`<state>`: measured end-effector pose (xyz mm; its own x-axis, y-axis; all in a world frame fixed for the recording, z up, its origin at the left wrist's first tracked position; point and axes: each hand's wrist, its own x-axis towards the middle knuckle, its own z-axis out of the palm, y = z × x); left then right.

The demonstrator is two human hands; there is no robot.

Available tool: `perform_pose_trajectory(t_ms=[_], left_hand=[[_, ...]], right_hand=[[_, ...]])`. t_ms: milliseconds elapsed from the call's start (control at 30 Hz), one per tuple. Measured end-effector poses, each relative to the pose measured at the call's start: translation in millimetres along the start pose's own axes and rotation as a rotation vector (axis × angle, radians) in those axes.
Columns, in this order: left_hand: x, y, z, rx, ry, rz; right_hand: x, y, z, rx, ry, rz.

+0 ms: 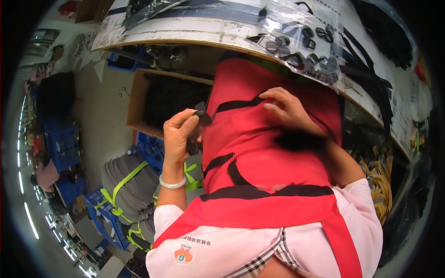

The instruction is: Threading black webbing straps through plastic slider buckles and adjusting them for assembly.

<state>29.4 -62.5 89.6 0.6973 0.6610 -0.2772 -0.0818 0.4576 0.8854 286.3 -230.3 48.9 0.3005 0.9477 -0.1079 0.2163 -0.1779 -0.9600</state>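
Head view: My left hand [178,134] is closed, with thumb and fingers pinching 1 small black buckle [200,121] beside the red apron [259,153]. A black strap [236,105] runs from the buckle across the apron to my right hand [285,109], whose fingers are curled and pressing the strap end against the apron; whether they pinch it I cannot tell. To do this step well, I judge that the strap should be kept flat and taut between both hands, with the buckle held square. More buckles lie in a clear bag [301,41] on the workbench [185,28].
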Motion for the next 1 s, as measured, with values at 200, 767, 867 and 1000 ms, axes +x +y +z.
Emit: perform_pose_trajectory(t_ms=[200,767,867,1000], left_hand=[[-12.8,8.0,24.4,0.188,-0.123,0.041],[-21.4,18.3,6.3,0.227,-0.072,0.08],[-25.1,32.7,-25.3,0.418,0.316,0.184],[-29.7,33.5,-89.8,0.342,0.82,0.366]], right_hand=[[39.3,-75.7,36.2,0.291,-0.351,0.175],[68.3,-105.9,59.6,0.439,-0.291,0.045],[67.7,-98.8,54.2,0.35,-0.262,0.035],[57.6,-64.5,51.2,0.171,-0.232,0.012]])
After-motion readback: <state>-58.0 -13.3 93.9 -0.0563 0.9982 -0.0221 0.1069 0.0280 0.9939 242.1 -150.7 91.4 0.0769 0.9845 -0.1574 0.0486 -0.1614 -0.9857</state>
